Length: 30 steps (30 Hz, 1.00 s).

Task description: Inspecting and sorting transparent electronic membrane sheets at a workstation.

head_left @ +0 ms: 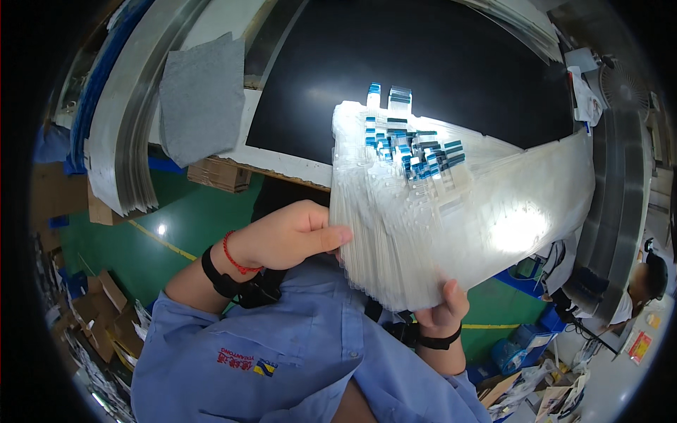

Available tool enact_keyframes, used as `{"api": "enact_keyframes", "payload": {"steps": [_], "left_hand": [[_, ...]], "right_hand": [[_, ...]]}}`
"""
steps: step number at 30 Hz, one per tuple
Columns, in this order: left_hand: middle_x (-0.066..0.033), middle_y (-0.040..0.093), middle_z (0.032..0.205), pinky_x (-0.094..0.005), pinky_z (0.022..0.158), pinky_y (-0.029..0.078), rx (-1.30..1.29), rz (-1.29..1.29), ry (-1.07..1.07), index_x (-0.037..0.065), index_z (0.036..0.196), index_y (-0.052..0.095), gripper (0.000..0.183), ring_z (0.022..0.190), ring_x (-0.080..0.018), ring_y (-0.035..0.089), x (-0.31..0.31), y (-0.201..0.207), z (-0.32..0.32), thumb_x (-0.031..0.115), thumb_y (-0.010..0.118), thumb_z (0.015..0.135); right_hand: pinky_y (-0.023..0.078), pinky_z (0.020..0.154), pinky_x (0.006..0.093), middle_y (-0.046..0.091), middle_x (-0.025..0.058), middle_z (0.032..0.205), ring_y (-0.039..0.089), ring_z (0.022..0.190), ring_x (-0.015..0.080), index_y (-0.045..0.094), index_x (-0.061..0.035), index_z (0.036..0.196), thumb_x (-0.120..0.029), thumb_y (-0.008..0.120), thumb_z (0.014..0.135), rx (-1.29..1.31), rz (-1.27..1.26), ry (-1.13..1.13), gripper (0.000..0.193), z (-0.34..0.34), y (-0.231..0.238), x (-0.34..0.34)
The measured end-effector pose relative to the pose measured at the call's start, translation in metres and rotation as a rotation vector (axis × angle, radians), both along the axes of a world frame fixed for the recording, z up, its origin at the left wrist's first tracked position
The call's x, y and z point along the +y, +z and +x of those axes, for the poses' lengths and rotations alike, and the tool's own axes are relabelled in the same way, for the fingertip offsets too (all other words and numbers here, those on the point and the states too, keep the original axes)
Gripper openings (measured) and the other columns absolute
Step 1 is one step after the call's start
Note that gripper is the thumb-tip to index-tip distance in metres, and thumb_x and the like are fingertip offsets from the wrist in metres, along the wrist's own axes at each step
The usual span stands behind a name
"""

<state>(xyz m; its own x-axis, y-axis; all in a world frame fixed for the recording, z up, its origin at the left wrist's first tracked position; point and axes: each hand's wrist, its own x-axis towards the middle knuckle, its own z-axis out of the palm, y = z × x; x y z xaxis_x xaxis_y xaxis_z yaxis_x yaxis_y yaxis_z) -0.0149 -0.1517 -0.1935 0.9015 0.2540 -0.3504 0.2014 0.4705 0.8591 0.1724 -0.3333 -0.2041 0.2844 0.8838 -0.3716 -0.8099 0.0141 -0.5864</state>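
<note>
A thick, fanned stack of translucent plastic sheets (pixel 384 233) hangs between my two hands, in front of my chest. Small blue and dark tabs cluster near its far end, some standing out past the edge. My left hand (pixel 293 236) is closed on the stack's left edge, thumb on top and fingers hidden beneath. At the near right corner, my right hand (pixel 444 310) grips the same stack from below, its thumb showing at the edge. The sheets to the right spread out as a wide, glossy, pale surface that reflects the lamp.
Beyond the stack lies a black mat (pixel 423 63) on a white-edged table. A grey cloth (pixel 202 99) and long stacked sheets (pixel 123 141) stand at the left. Cardboard boxes (pixel 106 310) sit on the green floor. At the far right are a fan (pixel 624 84) and another person (pixel 645 278).
</note>
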Motion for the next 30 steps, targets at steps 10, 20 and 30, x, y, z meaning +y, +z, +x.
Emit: {"api": "enact_keyframes", "payload": {"steps": [10, 20, 30], "left_hand": [[-0.0048, 0.062, 0.081, -0.0231, 0.07, 0.044, 0.017, -0.013, 0.049, -0.004, 0.089, 0.062, 0.03, 0.074, -0.0082, 0.054, -0.004, -0.002, -0.002, 0.021, 0.046, 0.093], [-0.0048, 0.062, 0.079, -0.0235, 0.069, 0.044, 0.053, -0.206, 0.113, -0.004, 0.085, 0.063, 0.03, 0.071, -0.0087, 0.054, -0.001, -0.006, -0.002, 0.023, 0.049, 0.091], [-0.0043, 0.063, 0.074, -0.0225, 0.066, 0.045, 0.053, 0.012, 0.008, -0.004, 0.081, 0.064, 0.027, 0.069, -0.0078, 0.054, 0.001, -0.003, -0.001, 0.02, 0.054, 0.089]], "right_hand": [[0.033, 0.099, 0.0439, 0.043, 0.0163, 0.128, 0.043, 0.117, 0.032, 0.032, 0.0002, 0.13, -0.021, 0.068, 0.074, -0.115, -0.018, 0.017, 0.07, 0.004, 0.011, -0.007], [0.034, 0.098, 0.0431, 0.044, 0.0154, 0.126, 0.043, 0.117, 0.0312, 0.034, 0.0001, 0.128, -0.019, 0.069, 0.073, -0.134, -0.063, -0.039, 0.068, -0.001, 0.016, 0.005], [0.036, 0.096, 0.0427, 0.045, 0.0152, 0.124, 0.045, 0.114, 0.0306, 0.034, 0.0007, 0.128, -0.02, 0.072, 0.07, -0.143, -0.103, 0.01, 0.072, 0.011, 0.014, -0.014]]}}
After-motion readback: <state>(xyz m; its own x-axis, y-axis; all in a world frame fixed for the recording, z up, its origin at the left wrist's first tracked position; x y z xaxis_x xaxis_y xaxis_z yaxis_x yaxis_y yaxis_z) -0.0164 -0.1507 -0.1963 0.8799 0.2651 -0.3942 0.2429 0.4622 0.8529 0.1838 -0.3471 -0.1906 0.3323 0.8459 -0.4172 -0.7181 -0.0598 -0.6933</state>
